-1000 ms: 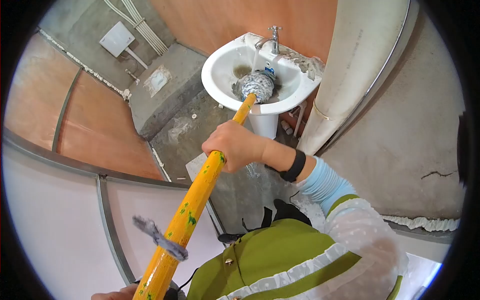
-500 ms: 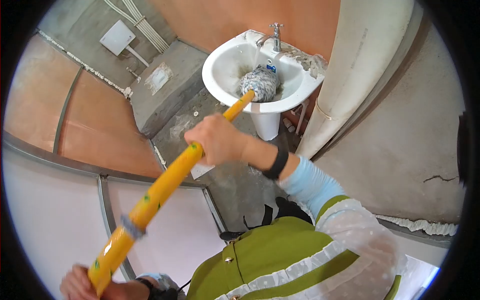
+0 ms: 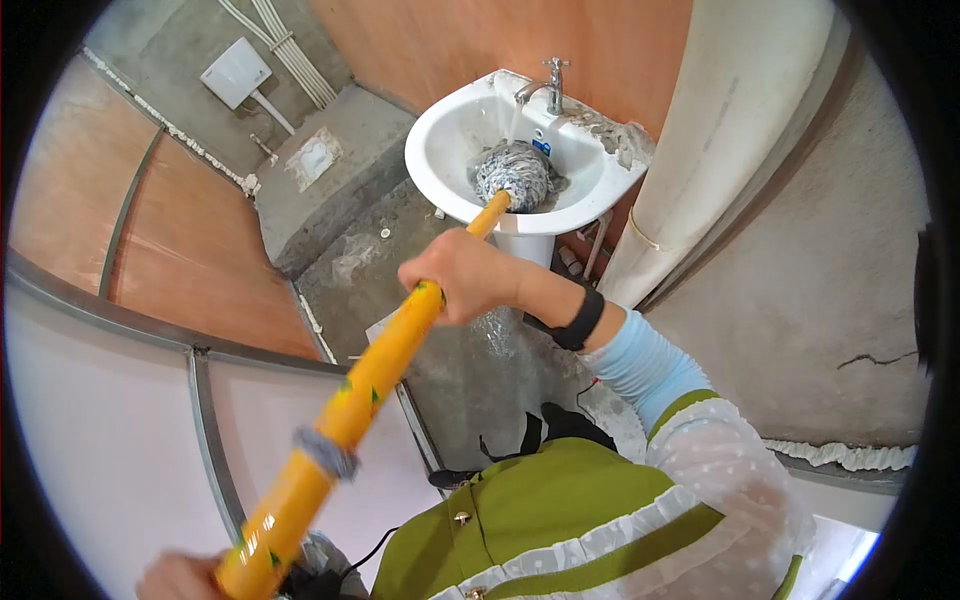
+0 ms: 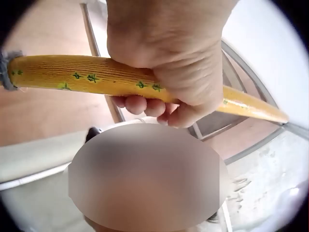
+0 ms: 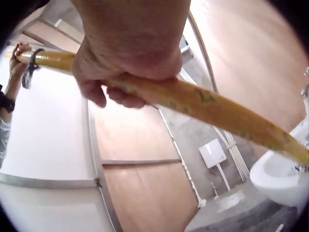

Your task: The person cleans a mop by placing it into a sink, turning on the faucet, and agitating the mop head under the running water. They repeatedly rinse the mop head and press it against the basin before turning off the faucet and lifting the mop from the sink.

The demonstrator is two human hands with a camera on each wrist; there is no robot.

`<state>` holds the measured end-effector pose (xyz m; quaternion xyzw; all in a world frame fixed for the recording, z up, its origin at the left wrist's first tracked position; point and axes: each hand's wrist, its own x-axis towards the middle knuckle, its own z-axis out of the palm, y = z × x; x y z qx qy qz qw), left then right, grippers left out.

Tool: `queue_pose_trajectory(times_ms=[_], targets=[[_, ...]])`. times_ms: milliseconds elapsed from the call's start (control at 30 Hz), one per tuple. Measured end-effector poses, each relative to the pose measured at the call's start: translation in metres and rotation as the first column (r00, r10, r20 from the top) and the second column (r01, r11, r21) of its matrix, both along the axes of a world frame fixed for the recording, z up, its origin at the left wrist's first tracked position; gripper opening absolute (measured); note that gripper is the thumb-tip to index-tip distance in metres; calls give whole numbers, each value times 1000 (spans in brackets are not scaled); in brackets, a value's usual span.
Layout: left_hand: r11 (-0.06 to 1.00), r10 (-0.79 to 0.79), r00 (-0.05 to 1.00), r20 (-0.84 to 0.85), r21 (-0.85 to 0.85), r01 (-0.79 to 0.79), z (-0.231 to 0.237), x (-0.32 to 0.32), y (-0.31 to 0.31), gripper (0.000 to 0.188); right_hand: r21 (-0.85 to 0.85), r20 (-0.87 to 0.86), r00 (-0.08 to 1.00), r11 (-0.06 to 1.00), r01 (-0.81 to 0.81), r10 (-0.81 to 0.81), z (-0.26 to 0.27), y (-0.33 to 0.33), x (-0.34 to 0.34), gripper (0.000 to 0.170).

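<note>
A mop with a yellow handle [image 3: 365,390] slants from the lower left up to a white sink [image 3: 432,150]. Its grey-and-white string head [image 3: 512,172] sits bunched in the basin, under water running from a chrome tap [image 3: 553,88]. My right hand [image 3: 468,278] grips the handle partway along, its fingers curled round it in the right wrist view. Near the upper end, my left hand [image 4: 166,63] wraps the handle, fingertips showing below it. Between the hands, a grey strip of cloth [image 3: 325,452] is tied round the handle.
A thick pale pipe [image 3: 715,150] rises right of the sink, beside a grey wall. Rough mortar lies along the sink's back corner. A white cistern [image 3: 236,74] hangs on the far left wall above a raised concrete step [image 3: 350,150]. Metal-framed panels stand at left.
The handle's upper end and my left hand swung left and up, then partly back right and down. My right hand shifted left and back likewise. The mop head turned in the basin.
</note>
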<state>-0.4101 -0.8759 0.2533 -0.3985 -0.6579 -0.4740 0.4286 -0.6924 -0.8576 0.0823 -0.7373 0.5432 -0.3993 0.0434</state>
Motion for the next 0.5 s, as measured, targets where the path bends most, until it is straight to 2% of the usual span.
queue_pose_trajectory(times_ms=[33,67,100,133,167,233,267,300,333,400,433,500], targets=[[1000,4,997,79,25,-6,-5,6,-9,7,-5,-2,1000,1000,-1,1,-10,-7,0,24],[994,74,982,175,65,-86,-8,-3,-7,10,-240,77,982,953,184,-171,-29,-18,0,23],[994,80,982,173,58,-91,-14,-6,1,10,-441,196,930,819,366,-311,-41,-26,1,22],[949,236,960,148,176,-260,-22,-7,9,12,-413,231,863,758,506,-450,-46,-23,9,22],[862,386,911,142,297,-412,-29,-4,14,14,-416,229,865,758,502,-446,-47,-19,19,22],[804,386,918,93,454,-384,-39,28,21,17,-431,198,922,815,387,-333,-42,-13,35,22],[773,418,907,41,508,-379,-33,29,27,19,-324,141,957,902,286,-252,-34,-12,37,22],[733,461,887,-6,566,-377,-28,30,34,21,-314,141,959,907,280,-248,-24,-10,37,22],[725,472,881,-3,571,-386,-25,33,31,21,-227,33,986,960,165,-162,-13,-13,33,22],[671,681,730,-57,450,-590,-18,39,17,27,-74,-115,993,997,-4,-5,2,-22,18,23],[674,675,736,-51,448,-588,-19,27,13,27,-72,-109,994,997,5,-12,-3,-28,9,23],[837,465,880,99,274,-474,-28,0,3,26,-256,61,996,964,76,-62,-29,-43,-5,22]])
